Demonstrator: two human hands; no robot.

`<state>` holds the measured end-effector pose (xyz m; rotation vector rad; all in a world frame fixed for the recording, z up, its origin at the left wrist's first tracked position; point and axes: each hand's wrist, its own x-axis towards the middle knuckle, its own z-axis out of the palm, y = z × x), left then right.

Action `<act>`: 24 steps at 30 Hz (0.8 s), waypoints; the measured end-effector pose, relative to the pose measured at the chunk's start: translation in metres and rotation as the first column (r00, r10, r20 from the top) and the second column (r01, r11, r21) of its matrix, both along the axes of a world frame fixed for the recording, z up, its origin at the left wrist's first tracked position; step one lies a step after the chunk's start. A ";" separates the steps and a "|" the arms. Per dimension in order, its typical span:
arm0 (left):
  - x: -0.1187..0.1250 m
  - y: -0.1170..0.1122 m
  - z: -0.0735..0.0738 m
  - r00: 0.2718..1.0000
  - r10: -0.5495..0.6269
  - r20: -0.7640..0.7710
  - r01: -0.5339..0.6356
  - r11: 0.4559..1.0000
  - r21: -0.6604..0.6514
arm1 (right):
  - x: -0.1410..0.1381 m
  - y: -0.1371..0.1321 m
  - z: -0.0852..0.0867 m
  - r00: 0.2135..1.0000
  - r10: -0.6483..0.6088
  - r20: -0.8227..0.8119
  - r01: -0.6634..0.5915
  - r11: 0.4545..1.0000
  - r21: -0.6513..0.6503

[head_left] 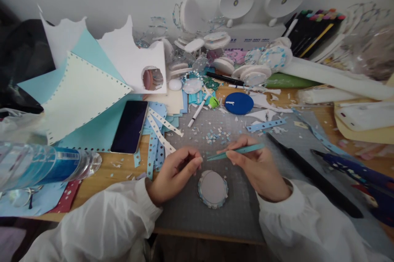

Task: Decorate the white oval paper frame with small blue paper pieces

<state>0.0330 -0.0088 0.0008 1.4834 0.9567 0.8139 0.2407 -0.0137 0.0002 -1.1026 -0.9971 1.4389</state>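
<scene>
My right hand [254, 163] grips teal tweezers [243, 151], their tips pointing left toward my other hand. Thumb and forefinger meet in my left hand [177, 171]; whatever is pinched there, if anything, is too small to make out. Just below and between both hands, a round white disc [212, 187] lies on the grey cutting mat [184, 217], its rim covered with small blue and white paper pieces. Beyond the hands, tiny blue and white paper cut-outs [217, 134] are scattered over the mat. The disc is touched by neither hand.
At left are a phone [129, 126], a water bottle [61, 163] and punched paper sheets [83, 93]. A blue oval lid [239, 103] and a white pen [198, 110] lie farther back. To the right are a black tool [317, 175] and a dark blue tool [353, 171].
</scene>
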 end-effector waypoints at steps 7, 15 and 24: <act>0.000 -0.001 0.000 0.998 -0.036 -0.060 0.038 0.999 0.036 | 0.001 -0.001 0.003 0.999 0.038 -0.006 -0.038 0.999 -0.002; -0.002 0.001 0.002 0.995 -0.050 -0.084 0.057 0.995 0.080 | 0.002 -0.002 0.004 0.995 0.095 -0.031 -0.095 0.995 -0.010; -0.002 0.001 0.004 0.995 -0.050 -0.084 0.057 0.995 0.086 | 0.002 -0.004 0.004 0.994 0.106 -0.010 -0.107 0.994 -0.005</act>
